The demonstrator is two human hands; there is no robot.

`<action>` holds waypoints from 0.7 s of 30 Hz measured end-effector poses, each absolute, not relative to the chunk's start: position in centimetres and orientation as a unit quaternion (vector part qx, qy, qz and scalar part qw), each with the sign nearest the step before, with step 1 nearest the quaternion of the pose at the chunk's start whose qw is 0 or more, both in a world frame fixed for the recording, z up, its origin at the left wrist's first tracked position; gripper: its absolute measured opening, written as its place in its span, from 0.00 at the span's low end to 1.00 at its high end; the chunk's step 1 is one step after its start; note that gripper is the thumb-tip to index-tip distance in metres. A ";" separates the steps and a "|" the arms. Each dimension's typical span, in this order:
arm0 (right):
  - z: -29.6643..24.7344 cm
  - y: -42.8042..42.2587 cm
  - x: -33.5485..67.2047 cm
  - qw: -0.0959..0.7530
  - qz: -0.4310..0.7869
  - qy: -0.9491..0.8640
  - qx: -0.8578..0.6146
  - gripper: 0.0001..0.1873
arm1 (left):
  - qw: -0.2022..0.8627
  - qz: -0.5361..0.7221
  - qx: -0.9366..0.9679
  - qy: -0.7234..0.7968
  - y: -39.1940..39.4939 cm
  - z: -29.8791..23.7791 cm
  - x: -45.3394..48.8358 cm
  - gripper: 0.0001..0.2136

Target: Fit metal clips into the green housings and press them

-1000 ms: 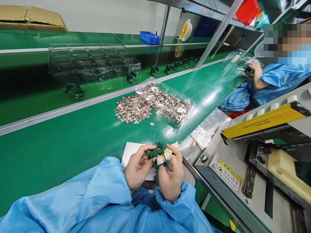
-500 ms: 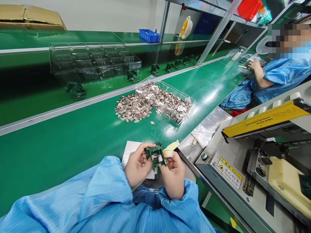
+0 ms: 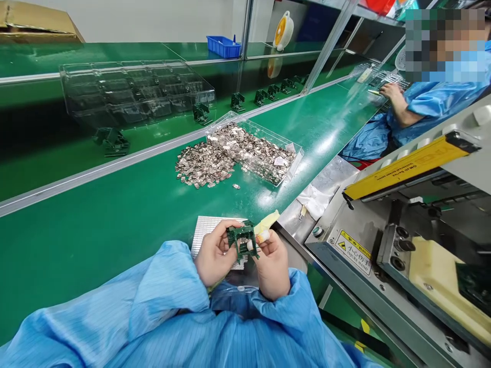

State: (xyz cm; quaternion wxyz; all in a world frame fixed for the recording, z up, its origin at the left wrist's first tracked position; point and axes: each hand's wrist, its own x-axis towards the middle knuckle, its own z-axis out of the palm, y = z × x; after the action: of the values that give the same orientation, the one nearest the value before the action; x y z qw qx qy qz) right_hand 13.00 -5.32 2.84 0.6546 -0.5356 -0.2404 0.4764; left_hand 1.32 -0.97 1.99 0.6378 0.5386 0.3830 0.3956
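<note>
A dark green plastic frame (image 3: pixel 242 236) with an opening through its middle is held up between my hands, close to my body. My left hand (image 3: pixel 215 254) pinches its left side, thumb in front and fingers behind. On the right side my right hand (image 3: pixel 273 267) grips the same frame; white wrapping covers a fingertip. Behind and below the hands lies a sheet of silvery small strips (image 3: pixel 203 231), partly hidden by them. Farther off, small metal pieces lie in a heap (image 3: pixel 205 164) and fill a clear plastic tray (image 3: pixel 286 178).
More green frames (image 3: pixel 238 101) stand along the ledge beside a clear blister tray (image 3: pixel 134 92). To my right is a machine with a yellow bar (image 3: pixel 406 166) and a warning label (image 3: pixel 353 251). A co-worker in blue (image 3: pixel 429 105) sits at the far right.
The camera view has shifted slightly, so the bench and machine sit a little up and left. Both hands keep hold of the green frame, which is turned slightly.
</note>
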 end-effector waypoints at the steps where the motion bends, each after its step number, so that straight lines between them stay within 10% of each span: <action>1: 2.9 -5.6 12.9 0.659 0.479 -0.233 -0.531 0.15 | 0.638 0.391 0.544 0.379 -1.1 2.1 1.2 0.16; 21: -3.9 -9.1 14.4 0.508 0.526 -0.367 -0.575 0.21 | 0.696 0.351 0.522 0.346 2.1 1.8 -0.6 0.24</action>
State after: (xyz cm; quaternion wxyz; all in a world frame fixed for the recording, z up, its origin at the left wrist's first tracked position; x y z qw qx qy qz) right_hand 14.43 -9.10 -3.92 0.5084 -0.5745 -0.3671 0.5259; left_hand -0.56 2.12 1.75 0.6961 0.5216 0.3464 0.3512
